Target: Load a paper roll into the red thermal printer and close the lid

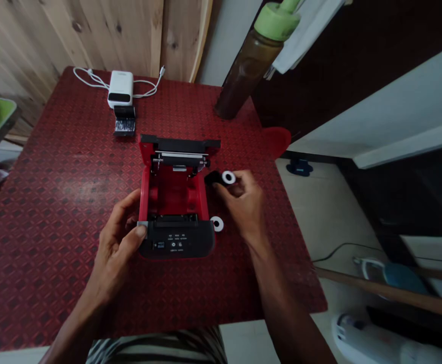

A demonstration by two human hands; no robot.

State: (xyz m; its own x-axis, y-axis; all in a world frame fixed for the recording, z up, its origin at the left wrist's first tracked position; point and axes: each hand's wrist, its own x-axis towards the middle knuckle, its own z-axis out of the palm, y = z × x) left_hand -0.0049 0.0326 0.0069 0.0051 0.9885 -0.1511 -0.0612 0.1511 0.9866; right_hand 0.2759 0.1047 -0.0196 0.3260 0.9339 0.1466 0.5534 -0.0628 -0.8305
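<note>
A red and black receipt printer point(175, 242) stands on the table with its lid point(183, 145) raised. Its red roll compartment point(172, 196) shows no roll inside. My left hand point(118, 242) grips the printer's front left corner, thumb on the black panel and fingers along the side. Right of the printer, my right hand point(245, 199) pinches a small roll point(228, 177) with a white ring-shaped end and dark centre. A black piece point(213, 177) extends from it toward the printer; how they join is unclear. A second white-ended roll point(216, 224) lies against the printer's right side, partly hidden.
A white power bank point(120, 88) with a white cable point(148, 91) lies at the table's back left, a small black item point(124, 121) before it. A tall brown bottle point(249, 71) with a green cap stands at the back right. The patterned red table point(72, 242) ends near my lap.
</note>
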